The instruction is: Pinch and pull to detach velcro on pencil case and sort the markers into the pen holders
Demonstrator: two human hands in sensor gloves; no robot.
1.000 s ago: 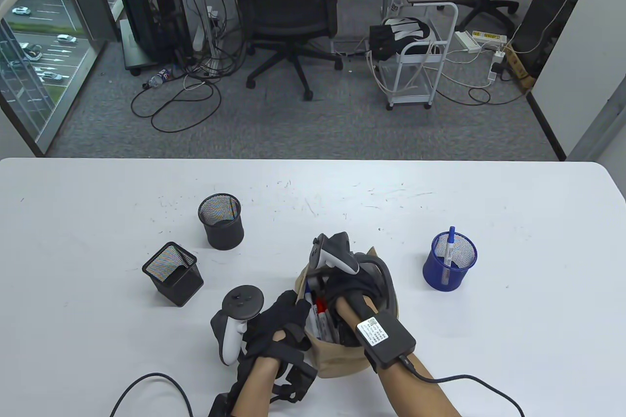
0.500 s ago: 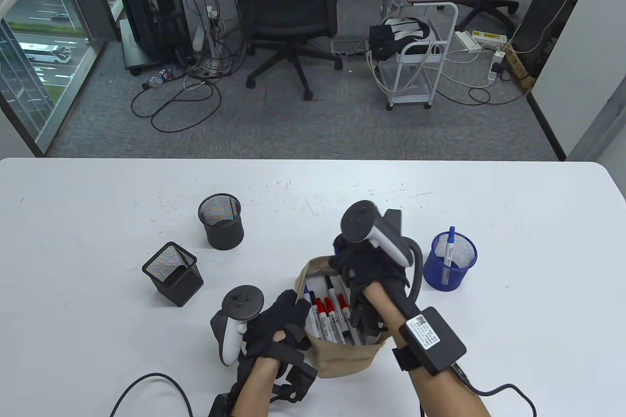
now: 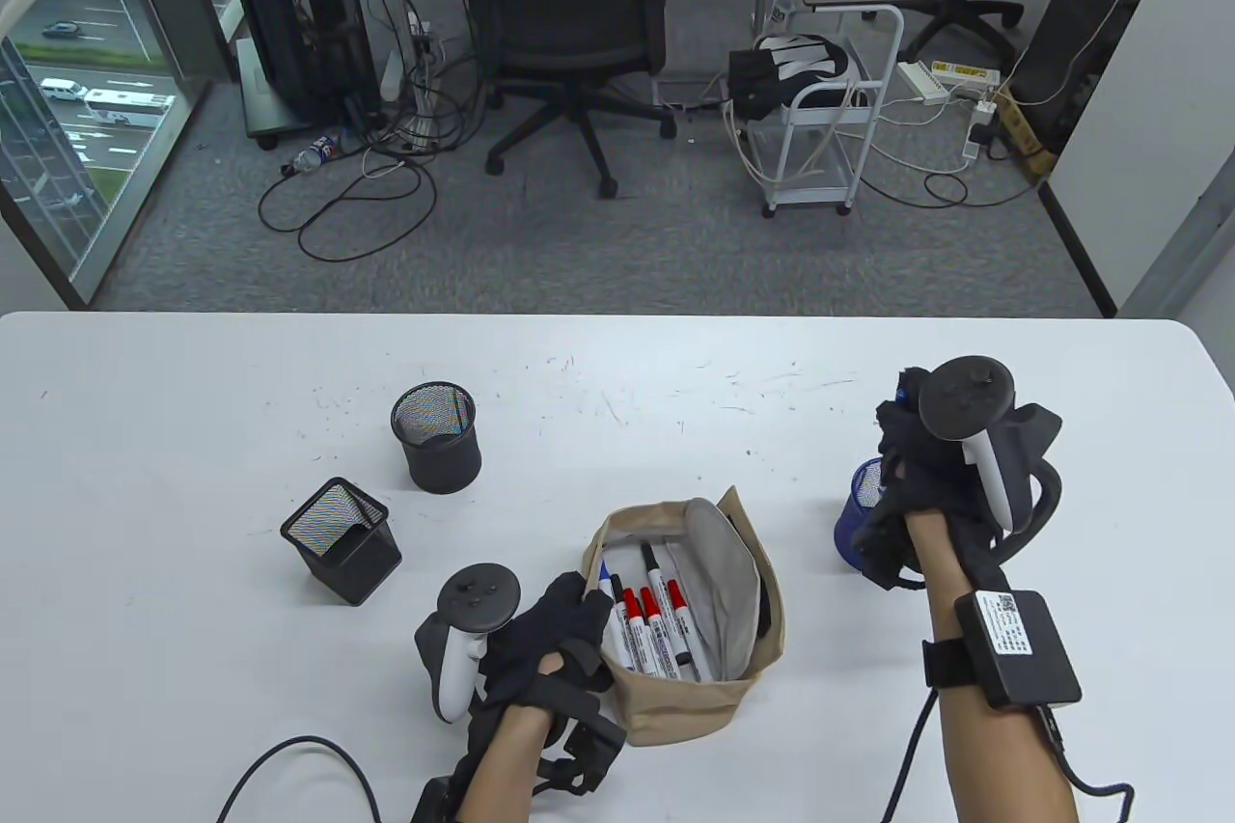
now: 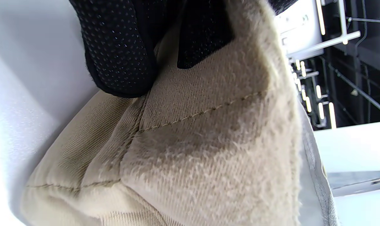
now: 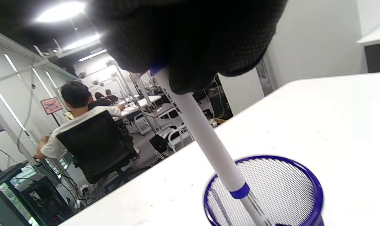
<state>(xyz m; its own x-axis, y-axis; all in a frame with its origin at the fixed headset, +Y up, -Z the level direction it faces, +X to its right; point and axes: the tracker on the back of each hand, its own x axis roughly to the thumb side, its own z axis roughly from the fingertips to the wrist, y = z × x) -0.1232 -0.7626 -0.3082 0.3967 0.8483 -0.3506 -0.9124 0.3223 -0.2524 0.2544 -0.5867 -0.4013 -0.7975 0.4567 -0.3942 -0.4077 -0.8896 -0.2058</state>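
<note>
The tan pencil case point(image 3: 695, 702) lies open near the table's front edge, flap folded back. Inside lie several markers point(image 3: 656, 620) with red, black and blue caps. My left hand point(image 3: 582, 608) grips the case's left rim; in the left wrist view its gloved fingers point(image 4: 121, 47) pinch the tan fabric point(image 4: 209, 141). My right hand point(image 3: 902, 466) hovers over the blue mesh pen holder point(image 3: 857, 519) at the right. Its fingers point(image 5: 190, 40) hold a white marker with a blue band point(image 5: 205, 135), lower end inside the holder point(image 5: 315, 188).
A round black mesh holder point(image 3: 436, 437) and a square black mesh holder point(image 3: 341, 538) stand left of the case. Cables trail from both wrists over the table's front edge. Beyond the far edge are office chairs, a cart and floor cables.
My right hand has come up out of the pencil case with a marker and moved right, to above the blue holder. The left hand and the case have stayed put.
</note>
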